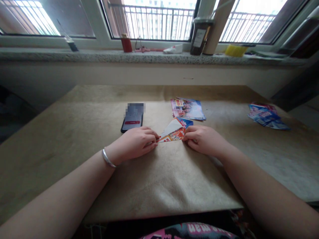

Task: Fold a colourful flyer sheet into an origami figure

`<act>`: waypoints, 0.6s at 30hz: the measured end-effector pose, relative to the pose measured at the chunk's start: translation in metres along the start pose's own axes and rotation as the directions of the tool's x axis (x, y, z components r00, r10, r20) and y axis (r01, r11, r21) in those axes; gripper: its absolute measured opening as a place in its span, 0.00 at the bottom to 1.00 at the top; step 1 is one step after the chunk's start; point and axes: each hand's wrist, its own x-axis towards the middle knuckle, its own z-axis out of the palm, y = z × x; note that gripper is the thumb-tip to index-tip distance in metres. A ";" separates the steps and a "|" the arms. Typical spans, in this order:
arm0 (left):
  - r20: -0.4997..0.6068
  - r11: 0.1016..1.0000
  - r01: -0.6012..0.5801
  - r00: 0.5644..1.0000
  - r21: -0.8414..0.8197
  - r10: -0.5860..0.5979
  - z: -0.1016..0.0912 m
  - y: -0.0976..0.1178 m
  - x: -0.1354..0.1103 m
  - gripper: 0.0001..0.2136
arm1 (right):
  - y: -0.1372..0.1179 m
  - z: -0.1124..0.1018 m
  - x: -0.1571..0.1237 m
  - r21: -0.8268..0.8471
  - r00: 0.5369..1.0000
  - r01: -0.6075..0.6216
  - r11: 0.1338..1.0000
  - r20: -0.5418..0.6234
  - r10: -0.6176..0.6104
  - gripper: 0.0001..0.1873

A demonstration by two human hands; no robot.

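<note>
A printed sheet of paper (pixel 174 130), partly folded into a pointed shape, lies on the table between both hands. White, orange and blue areas show on it. Its narrow left tip is pinched by my left hand (pixel 139 141), which has a silver bangle at the wrist. My right hand (pixel 203 138) grips the lower right edge, fingers curled and closed. Just behind the folded paper is a stack of colourful flyers (pixel 189 109). A phone (pixel 133 118) with a lit screen lies beyond my left hand.
The table (pixel 149 186) has a tan cover, wrinkled near the front edge. Several blue printed papers (pixel 269 116) lie at the far right. On the granite windowsill (pixel 99 57) stand a red container (pixel 126 43), a dark lidded cup (pixel 199 38) and a yellow item (pixel 235 50).
</note>
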 end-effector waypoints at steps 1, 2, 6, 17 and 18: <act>-0.007 1.000 -0.005 1.000 -0.003 0.005 0.001 0.000 0.000 0.11 | 0.000 0.000 0.000 0.007 1.000 0.004 1.000 -0.002 -0.004 0.12; -0.015 1.000 -0.014 1.000 -0.004 0.014 0.002 -0.001 0.000 0.11 | 0.001 0.000 0.000 0.015 1.000 0.006 1.000 -0.008 -0.006 0.12; -0.040 0.998 -0.051 0.998 0.048 0.053 0.005 -0.004 0.000 0.10 | 0.000 0.006 0.001 0.053 0.998 0.037 0.998 -0.054 -0.035 0.14; -0.111 0.999 -0.031 0.993 -0.028 0.028 0.009 0.008 0.001 0.10 | -0.005 0.013 0.010 0.168 0.980 0.134 0.977 -0.169 -0.105 0.13; -0.106 0.999 -0.041 0.994 -0.014 0.040 0.010 0.007 0.002 0.11 | -0.005 0.013 0.010 0.181 0.979 0.138 0.974 -0.173 -0.106 0.13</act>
